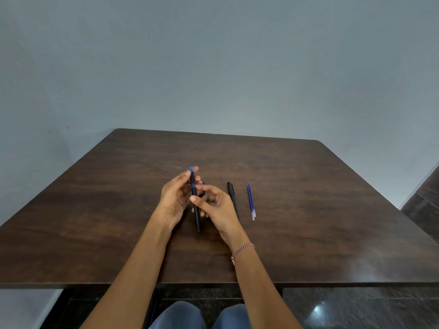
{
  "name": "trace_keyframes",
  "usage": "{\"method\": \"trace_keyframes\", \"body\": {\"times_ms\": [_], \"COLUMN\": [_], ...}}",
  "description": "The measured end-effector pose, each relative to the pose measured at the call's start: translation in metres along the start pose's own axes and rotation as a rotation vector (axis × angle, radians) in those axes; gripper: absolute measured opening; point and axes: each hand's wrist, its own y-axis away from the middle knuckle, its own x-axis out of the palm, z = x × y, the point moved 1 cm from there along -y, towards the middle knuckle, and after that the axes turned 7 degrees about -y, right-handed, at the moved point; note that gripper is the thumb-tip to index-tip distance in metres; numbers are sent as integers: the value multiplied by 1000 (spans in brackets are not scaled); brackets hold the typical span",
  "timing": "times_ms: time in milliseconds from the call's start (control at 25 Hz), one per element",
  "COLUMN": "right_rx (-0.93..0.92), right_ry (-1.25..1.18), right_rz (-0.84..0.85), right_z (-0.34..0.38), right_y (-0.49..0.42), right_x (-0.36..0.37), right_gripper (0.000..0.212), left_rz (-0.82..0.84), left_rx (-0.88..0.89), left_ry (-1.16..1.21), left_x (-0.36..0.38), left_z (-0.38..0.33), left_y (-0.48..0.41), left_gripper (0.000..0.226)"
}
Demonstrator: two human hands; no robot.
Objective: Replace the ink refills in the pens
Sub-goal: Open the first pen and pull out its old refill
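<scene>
Two hands on one pen. Left hand (pixel 174 198) pinches the upper end of the held pen (pixel 197 220) with thumb and fingertips, just below its blue top. Right hand (pixel 215 205) grips lower down, thumb laid across the black barrel and fingers curled behind it. Both hands are clamped on this pen and nothing else.

The held pen is raised off the table (pixel 308 210), roughly upright in the view, blue end away from the body and tip end toward it. A small dark bit shows behind the right fingers; can't tell what it is.

Likely step: twisting or pulling the barrel apart to get at the old refill. The pen looks to be in one piece, so the task is at an early stage.

Key relation: the second pen (pixel 232 198) lies flat on the table just right of the right hand. The two blue refills (pixel 251 203) lie a little further right, touching side by side. Their long axes run near-parallel to the held pen, pointing away from the body. The right hand is clearly nearer to them, so the refill pickup suits that hand while the left keeps the barrel.

Thread bracelet (pixel 242 248) on the right wrist.
</scene>
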Motion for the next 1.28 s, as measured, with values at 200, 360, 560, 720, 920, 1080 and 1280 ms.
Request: {"method": "trace_keyframes", "body": {"times_ms": [200, 360, 560, 720, 920, 1080, 1280], "right_rx": [7, -4, -7, -8, -35, -49, -74], "right_ry": [-6, -2, 28, 55, 126, 151, 82], "right_rz": [9, 16, 31, 49, 55, 56, -32], "right_z": [-1, 0, -3, -3, -2, -1, -1], "right_y": [0, 1, 0, 0, 3, 4, 2], "right_x": [-1, -1, -1, 0, 3, 4, 2], "right_gripper": [30, 28, 29, 28, 25, 24, 23], "left_rz": [-5, -53, -147, -204, -261, -349, -709], "left_rx": [40, 69, 102, 136, 165, 209, 300], "left_ry": [-59, -56, -29, 14, 137, 228, -278], "left_x": [-2, -2, -2, 0, -3, -7, -18], "left_z": [-2, -3, -6, -9, -11, -12, -8], "left_y": [0, 0, 2, 3, 2, 1, -5], "left_gripper": [21, 18, 23, 14, 12, 12, 23]}}
